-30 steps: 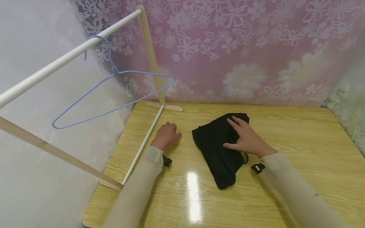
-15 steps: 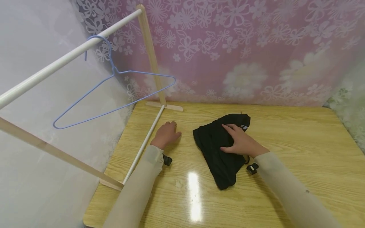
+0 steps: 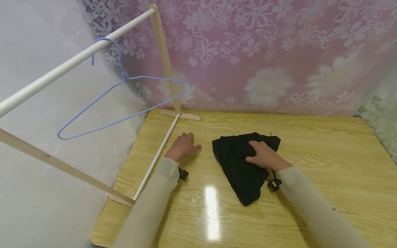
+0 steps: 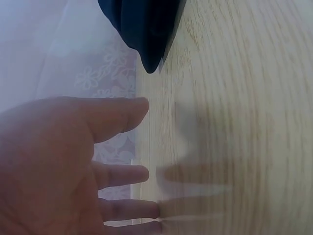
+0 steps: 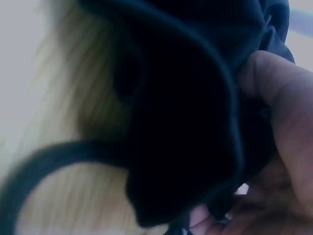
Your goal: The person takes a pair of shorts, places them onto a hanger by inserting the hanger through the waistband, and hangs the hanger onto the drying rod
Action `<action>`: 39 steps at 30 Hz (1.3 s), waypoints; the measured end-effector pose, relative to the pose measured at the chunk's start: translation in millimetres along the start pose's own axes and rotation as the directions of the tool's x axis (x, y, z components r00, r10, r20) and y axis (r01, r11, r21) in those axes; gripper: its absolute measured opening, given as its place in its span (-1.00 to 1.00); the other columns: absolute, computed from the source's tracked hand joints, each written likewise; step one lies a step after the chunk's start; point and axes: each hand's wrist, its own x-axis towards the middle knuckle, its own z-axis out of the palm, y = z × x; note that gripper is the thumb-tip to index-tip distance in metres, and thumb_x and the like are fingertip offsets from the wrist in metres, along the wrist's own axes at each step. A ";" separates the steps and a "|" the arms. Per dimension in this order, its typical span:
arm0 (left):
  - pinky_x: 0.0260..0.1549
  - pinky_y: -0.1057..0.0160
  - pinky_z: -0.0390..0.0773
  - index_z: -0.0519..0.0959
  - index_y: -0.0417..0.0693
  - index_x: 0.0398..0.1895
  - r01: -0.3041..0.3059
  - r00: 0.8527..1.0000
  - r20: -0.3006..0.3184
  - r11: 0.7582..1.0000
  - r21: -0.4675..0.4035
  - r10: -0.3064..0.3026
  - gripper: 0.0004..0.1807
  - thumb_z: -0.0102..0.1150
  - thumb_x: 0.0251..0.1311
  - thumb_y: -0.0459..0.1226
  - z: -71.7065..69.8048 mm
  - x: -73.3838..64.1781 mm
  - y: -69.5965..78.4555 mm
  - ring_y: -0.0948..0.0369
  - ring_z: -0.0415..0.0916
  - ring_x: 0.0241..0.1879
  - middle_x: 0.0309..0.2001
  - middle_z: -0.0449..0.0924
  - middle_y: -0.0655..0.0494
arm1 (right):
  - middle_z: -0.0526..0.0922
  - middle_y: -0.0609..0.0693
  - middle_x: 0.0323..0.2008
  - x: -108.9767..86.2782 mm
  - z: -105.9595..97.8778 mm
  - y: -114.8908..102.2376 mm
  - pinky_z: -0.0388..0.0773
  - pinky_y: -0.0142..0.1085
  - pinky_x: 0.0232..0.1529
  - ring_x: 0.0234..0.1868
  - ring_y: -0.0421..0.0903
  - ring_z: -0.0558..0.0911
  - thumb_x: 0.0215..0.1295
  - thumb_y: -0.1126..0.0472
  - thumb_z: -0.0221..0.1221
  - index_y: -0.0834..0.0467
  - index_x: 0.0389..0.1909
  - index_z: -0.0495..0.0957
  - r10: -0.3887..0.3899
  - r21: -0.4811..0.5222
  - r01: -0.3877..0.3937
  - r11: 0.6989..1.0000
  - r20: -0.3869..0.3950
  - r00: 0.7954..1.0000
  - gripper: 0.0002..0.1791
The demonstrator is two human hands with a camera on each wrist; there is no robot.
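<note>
A folded black garment (image 3: 240,165) lies on the wooden table, with a dark cord loop (image 5: 63,154) at its right side. My right hand (image 3: 265,156) grips its upper right part. In the right wrist view the thumb (image 5: 288,93) presses the cloth from one side, and fingers show partly hidden below it. My left hand (image 3: 183,146) hovers low over or rests on the table, left of the garment. Its fingers are spread and relaxed, holding nothing, as the left wrist view shows the open palm (image 4: 49,156). The garment's near tip (image 4: 150,54) appears beyond the thumb there.
On the left stands a rack with a white top bar (image 3: 62,67) and wooden posts (image 3: 162,55). A blue wire hanger (image 3: 124,119) hangs from the bar. The rack's lower white bar (image 3: 156,156) runs beside my left hand. Floral curtain (image 3: 248,51) backs the table (image 3: 335,155).
My right hand's fingers have curled in and gathered the cloth. The garment's far edge has been drawn nearer and bunched, and the whole piece shifted slightly right. My left hand has barely moved.
</note>
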 end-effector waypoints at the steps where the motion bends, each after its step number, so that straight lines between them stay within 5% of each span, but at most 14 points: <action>1: 0.18 -0.12 0.49 0.39 -0.17 0.37 0.002 1.000 0.001 1.000 0.007 -0.002 -0.31 0.13 0.45 0.16 0.8 -0.1 0.2 -0.21 0.39 0.27 0.31 0.36 -0.26 | 0.29 0.44 0.45 -0.3 -0.3 -1.5 0.28 0.33 0.35 0.46 0.48 0.22 0.44 -0.02 0.21 0.41 0.52 0.18 0.007 -0.001 -0.007 1.000 0.021 1.000 -0.16; 7: 0.15 -0.11 0.48 0.42 -0.14 0.24 0.001 1.000 0.026 1.000 0.025 -0.002 -0.37 0.09 0.46 0.19 5.5 1.1 2.3 -0.23 0.30 0.29 0.29 0.31 -0.26 | 0.45 0.45 0.33 -3.3 -0.8 -2.4 0.33 0.28 0.34 0.39 0.41 0.39 0.47 -0.02 0.17 0.46 0.52 0.16 0.009 0.006 -0.009 1.000 0.080 0.997 -0.16; 15: 0.26 -0.14 0.43 0.29 -0.13 0.46 0.019 0.999 0.046 1.000 -0.019 -0.018 -0.21 0.01 0.46 0.26 3.6 -2.0 5.5 -0.22 0.19 0.44 0.47 0.17 -0.27 | 0.43 0.47 0.34 -9.9 -3.0 11.9 0.38 0.28 0.31 0.34 0.42 0.45 0.43 0.01 0.18 0.51 0.41 0.32 -0.040 0.064 0.033 0.997 0.120 0.992 -0.24; 17: 0.29 -0.15 0.41 0.25 -0.13 0.50 0.024 0.998 0.055 1.000 -0.020 -0.023 -0.18 0.01 0.46 0.26 3.4 -3.2 5.7 -0.22 0.15 0.47 0.50 0.13 -0.28 | 0.58 0.39 0.21 -11.8 -2.7 14.4 0.45 0.25 0.25 0.18 0.29 0.61 0.42 0.03 0.18 0.49 0.36 0.38 -0.060 0.086 0.049 0.995 0.124 0.990 -0.29; 20: 0.29 -0.16 0.41 0.26 -0.14 0.51 0.028 0.998 0.065 0.999 -0.021 -0.027 -0.18 0.02 0.46 0.25 3.1 -4.3 5.7 -0.21 0.14 0.48 0.51 0.11 -0.29 | 0.72 0.14 -0.29 -14.2 -1.4 18.3 0.59 0.06 0.03 -0.33 -0.02 0.65 0.42 0.08 0.17 0.41 0.27 0.50 -0.075 0.148 0.056 0.987 0.123 0.990 -0.43; 23: 0.30 -0.15 0.41 0.26 -0.13 0.51 0.028 0.997 0.066 1.000 -0.009 -0.027 -0.16 0.03 0.45 0.27 3.2 -4.0 5.2 -0.21 0.13 0.49 0.52 0.11 -0.29 | 0.56 -0.05 -0.54 -18.4 -2.8 20.3 0.54 -0.12 -0.19 -0.53 -0.17 0.47 0.46 0.13 0.16 0.31 0.12 0.58 -0.088 0.214 0.063 0.975 0.107 0.990 -0.62; 27: 0.31 -0.15 0.40 0.26 -0.12 0.52 0.025 0.998 0.065 1.000 0.002 -0.025 -0.15 0.04 0.43 0.28 5.0 -1.6 5.4 -0.20 0.11 0.50 0.53 0.09 -0.27 | 0.66 -0.06 -0.34 -29.5 -16.4 22.8 0.55 -0.21 -0.22 -0.38 -0.16 0.60 0.50 0.15 0.17 0.20 -0.05 0.61 -0.085 0.279 0.075 0.957 0.025 0.996 -0.79; 31: 0.33 -0.15 0.38 0.25 -0.15 0.50 0.004 0.997 0.082 1.000 0.013 -0.005 -0.12 0.04 0.42 0.30 8.8 -0.1 5.7 -0.22 0.08 0.51 0.54 0.08 -0.30 | 0.59 0.02 -0.43 -41.9 -41.9 25.2 0.50 -0.19 -0.33 -0.44 -0.07 0.56 0.51 0.10 0.16 0.22 -0.25 0.52 0.018 0.281 0.016 0.960 -0.119 0.993 -0.76; 33: 0.34 -0.15 0.37 0.25 -0.16 0.51 0.004 0.996 0.090 1.000 0.018 -0.005 -0.10 0.06 0.39 0.31 10.6 -0.6 5.2 -0.22 0.04 0.53 0.54 0.07 -0.31 | 0.53 0.09 -0.46 -46.5 -53.9 25.3 0.44 -0.18 -0.39 -0.45 -0.02 0.51 0.51 0.09 0.15 0.23 -0.31 0.46 0.072 0.264 -0.011 0.964 -0.223 0.972 -0.72; 35: 0.34 -0.15 0.37 0.23 -0.15 0.52 0.010 0.996 0.090 1.000 0.024 -0.012 -0.07 0.07 0.37 0.33 10.1 -2.0 5.0 -0.23 0.03 0.54 0.54 0.06 -0.31 | 0.47 0.10 -0.47 -49.9 -62.5 24.0 0.36 -0.21 -0.42 -0.46 -0.03 0.45 0.49 0.10 0.15 0.23 -0.38 0.38 0.102 0.260 -0.008 0.966 -0.351 0.931 -0.69; 39: 0.34 -0.16 0.38 0.22 -0.14 0.53 0.012 0.997 0.078 0.999 0.052 -0.016 -0.06 0.08 0.36 0.33 9.5 -2.0 4.7 -0.25 0.03 0.53 0.54 0.04 -0.32 | 0.39 0.07 -0.57 -54.6 -67.1 20.5 0.28 -0.34 -0.46 -0.51 -0.19 0.41 0.36 0.26 0.24 0.24 -0.50 0.33 0.070 0.282 0.128 0.951 -0.597 0.799 -0.68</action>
